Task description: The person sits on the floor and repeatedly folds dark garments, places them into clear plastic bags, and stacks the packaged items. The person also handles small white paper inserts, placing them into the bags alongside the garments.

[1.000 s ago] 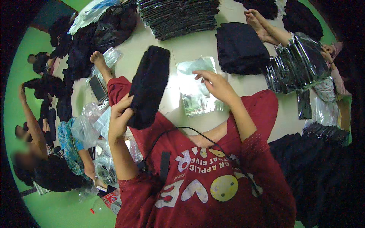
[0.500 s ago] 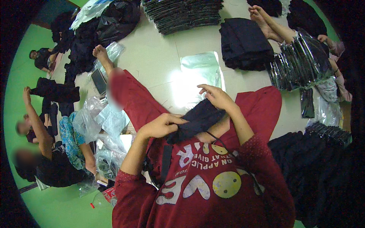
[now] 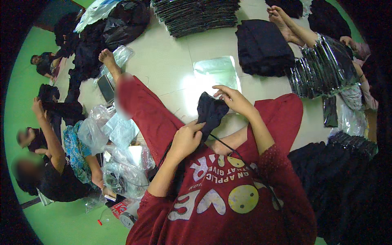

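Note:
A small piece of black cloth (image 3: 211, 111) is in front of me, above my lap. My left hand (image 3: 188, 138) is closed on its lower left edge, thumb and fingers pinching the fabric. By the cloth's upper right edge is my right hand (image 3: 236, 102), its fingers apart and slightly curved. The fingertips lie at or just beside the fabric; whether they touch it I cannot tell. Past the hands, a shiny flat plastic sheet or bag (image 3: 220, 67) lies on the tiled floor. A thin dark cord (image 3: 222, 143) runs across my red shirt.
Stacked plastic-wrapped black packets (image 3: 196, 18) stand ahead, more packets (image 3: 324, 69) at right. A folded black cloth pile (image 3: 264, 49) sits nearby; a black heap (image 3: 339, 188) lies at my right. Clear plastic bags (image 3: 124, 175), a phone (image 3: 106, 87) and people (image 3: 57, 171) are at left.
The black cloth has turned from stretched sideways between my hands to bunched and pointing away from me. My left hand has shifted slightly right; the person at left has lowered a dark garment.

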`<state>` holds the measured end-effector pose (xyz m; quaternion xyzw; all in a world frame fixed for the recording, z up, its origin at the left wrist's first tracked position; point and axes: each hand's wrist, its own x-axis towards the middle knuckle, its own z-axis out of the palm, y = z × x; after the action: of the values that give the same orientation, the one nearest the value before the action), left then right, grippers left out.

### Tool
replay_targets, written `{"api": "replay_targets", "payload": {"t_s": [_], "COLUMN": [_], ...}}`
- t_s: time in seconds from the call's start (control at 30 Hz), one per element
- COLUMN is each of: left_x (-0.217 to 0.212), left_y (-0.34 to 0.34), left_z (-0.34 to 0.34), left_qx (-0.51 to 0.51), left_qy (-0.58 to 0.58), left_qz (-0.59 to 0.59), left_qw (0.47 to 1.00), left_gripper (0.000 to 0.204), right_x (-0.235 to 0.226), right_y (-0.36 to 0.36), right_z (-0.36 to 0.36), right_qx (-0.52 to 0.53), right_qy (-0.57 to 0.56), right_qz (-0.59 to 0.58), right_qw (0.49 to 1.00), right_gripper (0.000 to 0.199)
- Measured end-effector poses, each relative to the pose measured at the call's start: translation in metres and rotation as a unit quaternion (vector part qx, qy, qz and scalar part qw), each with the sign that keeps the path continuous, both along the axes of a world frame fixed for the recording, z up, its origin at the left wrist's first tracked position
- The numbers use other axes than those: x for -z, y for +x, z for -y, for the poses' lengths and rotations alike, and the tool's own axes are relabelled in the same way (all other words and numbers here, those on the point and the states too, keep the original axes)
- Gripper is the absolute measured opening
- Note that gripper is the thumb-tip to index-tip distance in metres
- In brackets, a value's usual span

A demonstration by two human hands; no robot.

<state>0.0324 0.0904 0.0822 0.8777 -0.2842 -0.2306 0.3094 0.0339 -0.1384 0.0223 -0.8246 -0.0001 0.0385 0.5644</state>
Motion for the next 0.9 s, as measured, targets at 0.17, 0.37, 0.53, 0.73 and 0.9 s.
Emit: {"api": "replay_targets", "payload": {"t_s": [0.17,0.37,0.53,0.73,0.9], "left_x": [-0.004,0.001,0.025,0.069,0.096], "left_y": [0.005,0.018,0.027,0.046,0.054], "left_z": [0.005,0.01,0.013,0.018,0.021], "left_qx": [-0.015,-0.045,-0.032,-0.068,-0.094], "left_qy": [-0.002,0.0,0.054,-0.013,-0.042], "left_qz": [0.014,0.03,-0.014,-0.044,-0.063], "left_qw": [1.0,0.999,0.998,0.997,0.993], "left_gripper": [0.032,0.033,0.032,0.031,0.032], "right_x": [-0.006,0.003,0.015,0.005,0.006], "right_y": [0.021,0.041,0.053,0.064,0.044], "right_z": [0.006,0.003,0.002,0.026,0.07], "right_qx": [0.005,-0.038,-0.072,-0.058,0.015], "right_qy": [-0.017,0.002,-0.027,-0.026,-0.01], "right_qz": [0.043,0.041,0.008,-0.067,-0.027], "right_qw": [0.999,0.998,0.997,0.996,0.999], "right_gripper": [0.044,0.05,0.055,0.066,0.067]}}
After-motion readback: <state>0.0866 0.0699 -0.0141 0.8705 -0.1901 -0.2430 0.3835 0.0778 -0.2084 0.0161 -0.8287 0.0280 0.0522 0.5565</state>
